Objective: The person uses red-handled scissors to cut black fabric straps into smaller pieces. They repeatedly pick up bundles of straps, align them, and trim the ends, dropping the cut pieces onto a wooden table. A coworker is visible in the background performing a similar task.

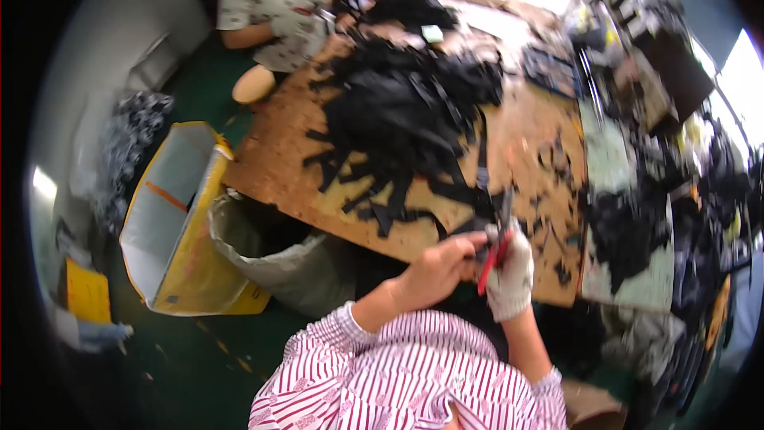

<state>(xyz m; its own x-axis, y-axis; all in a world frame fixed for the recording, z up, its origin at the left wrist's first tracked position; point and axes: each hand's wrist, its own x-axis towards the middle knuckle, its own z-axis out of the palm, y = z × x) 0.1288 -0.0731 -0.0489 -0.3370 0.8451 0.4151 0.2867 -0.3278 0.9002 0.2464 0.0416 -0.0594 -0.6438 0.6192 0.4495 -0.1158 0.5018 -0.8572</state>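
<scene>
My right hand (512, 277), in a white glove, grips red-handled scissors (495, 261) with the metal blades pointing away from me over the table's near edge. Bare and close beside it, my left hand (436, 272) is closed, its fingertips near the scissors on a black strap (471, 224); the exact grip is blurred. That strap runs back toward a large heap of black straps (398, 107) in the middle of the wooden table (274, 163). Some strap ends hang loose toward me from the heap.
Small black scraps (563, 273) lie on the table's right side. A grey-green sack (298, 271) and a yellow bag with a white lining (177, 223) stand at left. Across the table, a gloved person (278, 12) works. More black pieces (629, 231) lie at right.
</scene>
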